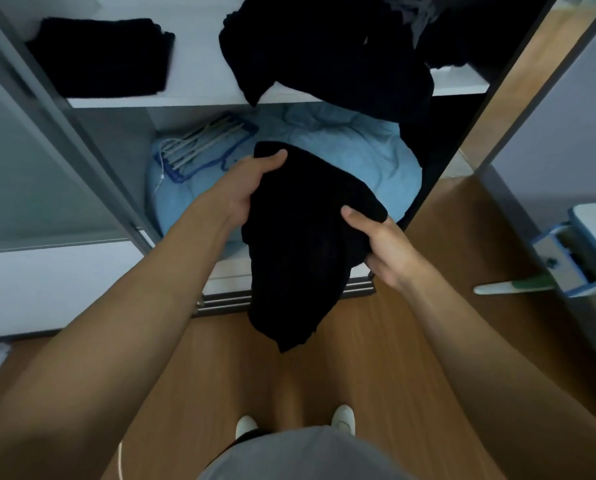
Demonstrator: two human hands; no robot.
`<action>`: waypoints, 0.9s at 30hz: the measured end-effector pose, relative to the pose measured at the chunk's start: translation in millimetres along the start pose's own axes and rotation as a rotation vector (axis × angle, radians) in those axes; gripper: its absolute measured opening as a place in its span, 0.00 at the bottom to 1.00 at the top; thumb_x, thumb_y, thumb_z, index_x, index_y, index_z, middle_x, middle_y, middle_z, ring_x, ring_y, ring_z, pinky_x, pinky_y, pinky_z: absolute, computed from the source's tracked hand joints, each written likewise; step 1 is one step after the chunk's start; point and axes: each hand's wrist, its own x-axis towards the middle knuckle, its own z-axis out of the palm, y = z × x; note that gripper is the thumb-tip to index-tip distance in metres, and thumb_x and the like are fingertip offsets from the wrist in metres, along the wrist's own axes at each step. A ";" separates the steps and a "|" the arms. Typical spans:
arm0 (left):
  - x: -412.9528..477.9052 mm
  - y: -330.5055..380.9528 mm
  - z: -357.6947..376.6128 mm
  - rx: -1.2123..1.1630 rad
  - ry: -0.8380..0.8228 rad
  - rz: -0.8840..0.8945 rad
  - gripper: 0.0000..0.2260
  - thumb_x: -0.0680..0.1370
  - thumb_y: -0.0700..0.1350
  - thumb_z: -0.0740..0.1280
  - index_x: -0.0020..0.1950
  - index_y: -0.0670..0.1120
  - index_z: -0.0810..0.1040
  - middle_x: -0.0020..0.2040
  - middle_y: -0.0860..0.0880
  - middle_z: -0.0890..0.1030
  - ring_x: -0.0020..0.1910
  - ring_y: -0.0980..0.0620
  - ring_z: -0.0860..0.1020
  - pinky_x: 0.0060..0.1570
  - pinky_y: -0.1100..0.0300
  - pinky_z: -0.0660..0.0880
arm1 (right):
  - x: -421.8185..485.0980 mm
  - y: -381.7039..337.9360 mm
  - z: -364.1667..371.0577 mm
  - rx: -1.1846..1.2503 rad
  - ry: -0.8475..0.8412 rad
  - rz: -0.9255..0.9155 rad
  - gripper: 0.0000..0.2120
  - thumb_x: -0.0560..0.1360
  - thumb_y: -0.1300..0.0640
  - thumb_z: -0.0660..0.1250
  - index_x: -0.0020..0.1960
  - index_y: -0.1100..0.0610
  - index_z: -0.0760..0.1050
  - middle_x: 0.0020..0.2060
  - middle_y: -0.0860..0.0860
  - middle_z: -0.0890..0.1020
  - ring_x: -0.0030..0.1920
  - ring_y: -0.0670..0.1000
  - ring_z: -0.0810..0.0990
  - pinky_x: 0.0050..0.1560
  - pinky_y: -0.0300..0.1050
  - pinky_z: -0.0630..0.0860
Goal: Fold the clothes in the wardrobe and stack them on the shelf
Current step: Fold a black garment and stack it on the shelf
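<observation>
A black garment (300, 237) hangs in front of the wardrobe, held up by both hands. My left hand (251, 181) grips its upper left edge, thumb on top. My right hand (379, 244) grips its right edge, thumb over the cloth. The lower part of the garment droops toward the floor. On the white shelf (192, 95) above, a folded black stack (102, 57) lies at the left. A loose heap of dark clothes (327, 53) spills over the shelf's front edge at the right.
Below the shelf lies a light blue quilt (358, 147) with a bundle of hangers (203, 143) on it. The grey sliding door frame (64, 133) stands at the left. A wooden panel (518, 91) stands right. A blue-edged drawer (573, 258) juts out at the far right above the wooden floor (393, 358).
</observation>
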 end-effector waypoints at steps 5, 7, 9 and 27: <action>-2.9 -2.7 -34.0 0.025 -0.143 -0.035 0.22 0.68 0.66 0.76 0.47 0.48 0.87 0.45 0.49 0.85 0.42 0.51 0.84 0.41 0.59 0.80 | 2.4 -5.5 18.0 0.049 0.088 -0.029 0.12 0.80 0.59 0.67 0.62 0.60 0.80 0.57 0.56 0.85 0.58 0.55 0.84 0.60 0.50 0.80; -8.6 -20.4 -51.3 0.018 -0.207 -0.105 0.25 0.64 0.68 0.77 0.49 0.50 0.87 0.45 0.50 0.86 0.43 0.52 0.85 0.41 0.59 0.81 | 3.4 -15.0 23.0 0.061 0.111 0.064 0.11 0.80 0.58 0.68 0.60 0.61 0.80 0.54 0.57 0.86 0.55 0.55 0.85 0.54 0.50 0.83; -15.9 -43.6 -61.4 0.021 -0.259 -0.151 0.25 0.61 0.64 0.80 0.51 0.51 0.87 0.46 0.50 0.86 0.43 0.53 0.85 0.42 0.61 0.81 | 7.3 -24.7 26.5 0.070 0.155 0.216 0.09 0.80 0.57 0.67 0.54 0.61 0.82 0.48 0.56 0.87 0.46 0.55 0.87 0.43 0.50 0.85; -38.3 -93.0 -53.1 0.005 -0.169 -0.162 0.16 0.76 0.53 0.72 0.61 0.48 0.83 0.58 0.47 0.85 0.55 0.52 0.84 0.49 0.63 0.80 | 1.2 3.9 22.7 0.064 0.223 0.252 0.13 0.80 0.54 0.67 0.60 0.60 0.81 0.53 0.56 0.86 0.52 0.54 0.86 0.46 0.47 0.83</action>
